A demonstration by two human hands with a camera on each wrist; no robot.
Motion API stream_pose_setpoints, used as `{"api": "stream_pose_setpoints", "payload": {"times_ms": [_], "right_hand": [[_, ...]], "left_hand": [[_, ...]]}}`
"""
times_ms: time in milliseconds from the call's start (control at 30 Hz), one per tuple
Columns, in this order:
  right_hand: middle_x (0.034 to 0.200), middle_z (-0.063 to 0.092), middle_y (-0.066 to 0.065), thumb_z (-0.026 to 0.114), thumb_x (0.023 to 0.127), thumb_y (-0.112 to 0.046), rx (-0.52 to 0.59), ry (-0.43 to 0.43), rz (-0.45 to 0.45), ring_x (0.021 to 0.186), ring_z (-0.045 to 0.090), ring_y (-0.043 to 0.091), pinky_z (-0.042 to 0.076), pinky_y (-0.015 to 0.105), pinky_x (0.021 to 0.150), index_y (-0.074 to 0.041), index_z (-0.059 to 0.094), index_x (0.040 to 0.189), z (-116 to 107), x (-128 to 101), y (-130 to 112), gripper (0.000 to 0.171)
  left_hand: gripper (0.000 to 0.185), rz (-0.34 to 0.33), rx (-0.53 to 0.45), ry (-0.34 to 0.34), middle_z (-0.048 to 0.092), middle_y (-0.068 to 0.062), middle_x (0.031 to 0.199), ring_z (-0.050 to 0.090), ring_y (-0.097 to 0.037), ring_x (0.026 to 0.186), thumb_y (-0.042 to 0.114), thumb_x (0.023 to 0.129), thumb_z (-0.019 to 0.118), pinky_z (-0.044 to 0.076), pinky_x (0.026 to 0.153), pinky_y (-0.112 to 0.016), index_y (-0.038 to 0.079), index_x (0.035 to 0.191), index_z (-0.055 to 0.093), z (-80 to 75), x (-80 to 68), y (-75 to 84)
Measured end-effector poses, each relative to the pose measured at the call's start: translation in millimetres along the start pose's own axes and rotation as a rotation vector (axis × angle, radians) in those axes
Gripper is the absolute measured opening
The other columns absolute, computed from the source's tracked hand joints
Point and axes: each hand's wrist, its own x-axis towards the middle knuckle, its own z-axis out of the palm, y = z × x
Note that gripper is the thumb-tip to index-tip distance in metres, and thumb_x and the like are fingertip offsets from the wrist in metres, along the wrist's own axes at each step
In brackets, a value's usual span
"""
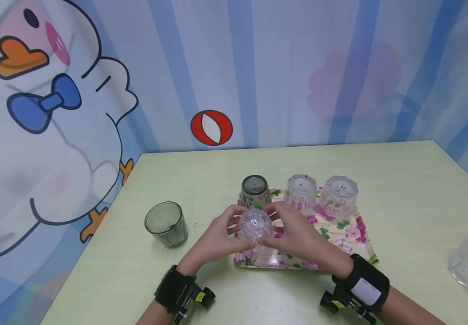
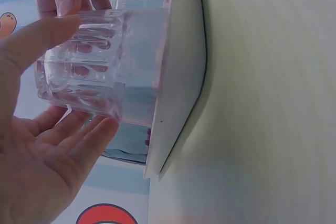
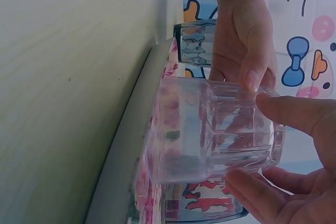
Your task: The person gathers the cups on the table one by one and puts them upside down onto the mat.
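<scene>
Both hands, left hand (image 1: 217,237) and right hand (image 1: 294,234), grip an upside-down clear glass (image 1: 255,225) on a floral tray (image 1: 355,243).

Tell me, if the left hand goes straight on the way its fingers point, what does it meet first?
The left hand already touches the clear upside-down cup on the floral tray. Beyond that, probably the right hand.
</scene>
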Motion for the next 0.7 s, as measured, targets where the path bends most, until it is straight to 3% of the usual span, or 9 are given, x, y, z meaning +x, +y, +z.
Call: {"api": "stream_pose_setpoints", "payload": {"times_ms": [233, 433, 700], "right_hand": [[0.124, 0.056, 0.011, 0.079, 0.078, -0.02, 0.044, -0.027, 0.002, 0.111, 0.062, 0.03, 0.06, 0.035, 0.085, -0.008, 0.048, 0.132, 0, -1, 0, 0.064], [0.132, 0.054, 0.013, 0.076, 0.081, -0.026, -0.017, -0.016, -0.03, 0.116, 0.059, 0.031, 0.057, 0.04, 0.091, -0.006, 0.046, 0.137, -6, -6, 1, 0.067], [0.13, 0.057, 0.014, 0.075, 0.082, -0.025, -0.134, 0.082, -0.089, 0.112, 0.061, 0.03, 0.057, 0.042, 0.089, -0.004, 0.048, 0.135, -23, -24, 2, 0.063]], "left_hand": [[0.069, -0.018, 0.006, -0.005, 0.046, -0.004, 0.142, 0.047, -0.034, 0.135, 0.025, 0.081, 0.077, 0.044, 0.11, -0.047, 0.02, 0.138, 0.038, 0.2, -1.0, 0.0], [0.08, 0.003, 0.049, 0.008, 0.043, 0.0, 0.148, 0.044, -0.025, 0.139, 0.028, 0.08, 0.078, 0.04, 0.113, -0.044, 0.022, 0.146, 0.033, -3.5, -4.8, 4.8], [0.078, 0.075, 0.162, 0.221, 0.048, 0.004, 0.146, 0.042, -0.019, 0.139, 0.029, 0.076, 0.081, 0.033, 0.117, -0.05, 0.024, 0.143, 0.04, -10.8, -19.5, 20.7]]}}
